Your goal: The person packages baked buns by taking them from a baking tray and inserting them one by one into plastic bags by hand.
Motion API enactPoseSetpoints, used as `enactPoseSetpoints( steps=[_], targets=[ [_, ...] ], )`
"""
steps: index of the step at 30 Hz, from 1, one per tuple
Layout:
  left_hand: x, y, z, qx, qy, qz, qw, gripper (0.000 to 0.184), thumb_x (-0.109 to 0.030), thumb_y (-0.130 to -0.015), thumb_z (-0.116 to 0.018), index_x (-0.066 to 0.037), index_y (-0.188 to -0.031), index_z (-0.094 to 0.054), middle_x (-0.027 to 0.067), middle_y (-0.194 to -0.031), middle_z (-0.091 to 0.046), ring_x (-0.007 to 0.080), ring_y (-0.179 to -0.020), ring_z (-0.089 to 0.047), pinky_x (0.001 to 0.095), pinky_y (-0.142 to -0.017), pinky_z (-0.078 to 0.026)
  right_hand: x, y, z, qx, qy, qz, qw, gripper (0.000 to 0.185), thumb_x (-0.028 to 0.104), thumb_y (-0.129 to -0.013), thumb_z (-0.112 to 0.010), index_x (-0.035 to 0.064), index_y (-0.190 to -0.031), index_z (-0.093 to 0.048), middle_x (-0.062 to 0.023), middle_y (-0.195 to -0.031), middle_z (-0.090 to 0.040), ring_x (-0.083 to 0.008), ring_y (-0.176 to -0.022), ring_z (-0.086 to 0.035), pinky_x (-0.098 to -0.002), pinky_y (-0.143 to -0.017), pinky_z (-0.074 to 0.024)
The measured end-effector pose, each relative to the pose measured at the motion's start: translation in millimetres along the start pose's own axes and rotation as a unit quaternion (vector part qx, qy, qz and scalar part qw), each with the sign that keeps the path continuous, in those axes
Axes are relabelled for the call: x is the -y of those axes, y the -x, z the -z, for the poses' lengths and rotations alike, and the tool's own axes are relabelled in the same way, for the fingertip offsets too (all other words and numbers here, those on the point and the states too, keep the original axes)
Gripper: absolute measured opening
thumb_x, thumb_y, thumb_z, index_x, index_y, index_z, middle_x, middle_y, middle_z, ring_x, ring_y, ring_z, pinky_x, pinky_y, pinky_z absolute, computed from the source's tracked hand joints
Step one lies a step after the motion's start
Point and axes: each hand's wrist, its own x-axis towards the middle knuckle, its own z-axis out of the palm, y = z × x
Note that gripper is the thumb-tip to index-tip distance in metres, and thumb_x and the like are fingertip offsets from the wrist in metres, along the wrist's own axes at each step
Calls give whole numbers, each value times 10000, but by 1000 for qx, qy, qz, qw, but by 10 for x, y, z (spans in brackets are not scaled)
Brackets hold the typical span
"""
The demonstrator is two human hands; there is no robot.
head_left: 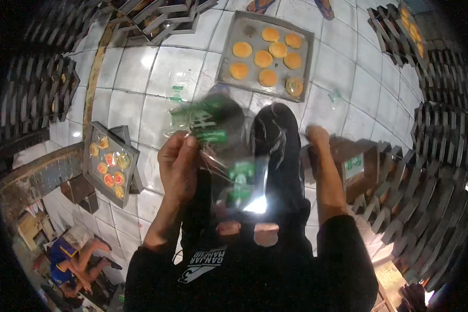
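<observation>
My left hand [177, 161] pinches clear plastic bags [209, 122] with green print in front of my dark-clothed legs. Motion smears the bags' upper part. To the right, my right hand [317, 136] is raised away from them; its fingers are blurred, and I cannot make out whether anything is in them. More clear plastic with green print [242, 179] lies across my lap, with a bright reflection on it. Beyond my knees, a metal tray [249, 32] on the floor carries several round golden buns [263, 59]. One bun [294, 87] at its near right corner appears wrapped in clear plastic.
Another tray [92, 169] with several topped breads stands at left. Beside my right arm is a brown box [366, 169] with a green-and-white label. Dark stacked trays [442, 135] line the right. A person [70, 265] sits at lower left; sandalled feet [325, 9] show at the top.
</observation>
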Motion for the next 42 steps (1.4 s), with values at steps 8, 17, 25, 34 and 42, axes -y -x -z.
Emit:
enactPoseSetpoints(
  steps=[8,17,25,34,42],
  targets=[
    [322,-303,-281,-165,-245,-77,952,338,-264,-1086,-478,0,-914,-601,96,-823,-681,177,-708,-665,295,-602,-509,587,-1801,-452,198,-431,53,879,293,252,-1011,-618,13,-862,-701,-36,-757,-671,-118,-694,-595,-295,-666,-480],
    [175,-395,-176,-30,-432,-218,874,247,-252,-978,-701,-8,-982,-662,74,-792,-708,150,-620,-675,267,-576,-544,1277,-2772,-1026,-43,-146,-15,988,642,525,-862,-733,-41,-1159,-674,-267,-1130,-716,-432,-1084,-682,-503,-926,-532],
    [339,-295,-122,-137,-154,-115,972,326,-261,-1095,-483,19,-1233,-577,134,-1029,-661,215,-773,-672,346,-711,-592,1429,-2235,-895,137,-336,110,925,477,270,-849,-799,39,-1221,-607,-123,-1079,-695,-216,-986,-654,-360,-873,-524],
    [96,-393,-274,-13,48,-8,999,373,-318,-1090,-487,15,-1228,-582,161,-998,-721,213,-818,-705,354,-751,-571,1720,501,1300,161,-718,206,645,636,211,-908,-795,51,-1436,-480,-90,-1305,-646,-236,-1197,-642,-436,-1000,-535],
    [-68,-555,-256,4,264,49,963,286,-286,-1040,-613,-6,-1094,-592,175,-1084,-705,275,-950,-728,412,-819,-579,2564,2476,1563,-52,-431,387,813,506,104,-815,-827,34,-1264,-605,-122,-1260,-621,-276,-1156,-635,-389,-993,-534]
  ],
)
